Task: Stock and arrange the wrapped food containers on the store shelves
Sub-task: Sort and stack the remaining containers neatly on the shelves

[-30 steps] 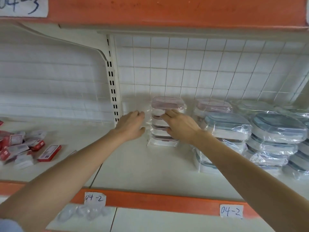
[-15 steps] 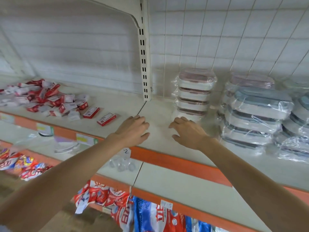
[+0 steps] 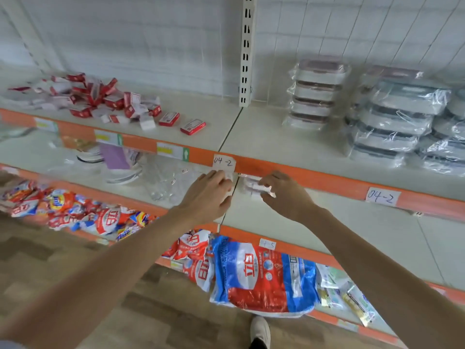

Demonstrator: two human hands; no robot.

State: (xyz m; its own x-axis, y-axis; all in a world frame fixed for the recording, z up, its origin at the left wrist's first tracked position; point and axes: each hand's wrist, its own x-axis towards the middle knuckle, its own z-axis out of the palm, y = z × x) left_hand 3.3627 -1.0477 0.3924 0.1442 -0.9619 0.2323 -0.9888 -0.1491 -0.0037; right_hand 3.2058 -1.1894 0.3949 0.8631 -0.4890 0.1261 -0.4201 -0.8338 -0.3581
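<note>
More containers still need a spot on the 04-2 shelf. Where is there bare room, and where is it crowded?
Bare shelf board lies between the small red boxes on the left and the pink-lidded stack, and in front of that stack to the orange edge. The right end is crowded with grey-lidded stacks. The left end is littered with red boxes.

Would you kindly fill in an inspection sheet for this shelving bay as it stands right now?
Surface: upper shelf with orange edge and handwritten 04-2 tags; lower shelf below it.
Job's things: pink-lidded wrapped stack by the upright; grey-lidded wrapped stacks to its right; one wrapped container on the lower shelf.
Clutter: red and white small boxes scattered on the left; plates; detergent bags lowest.
Hands: left hand reaching beside the container, its grip hidden; right hand pinching the wrapped container.
Cables: nothing seen.
Surroundings: wire grid backing, wooden floor, a shoe.
</note>
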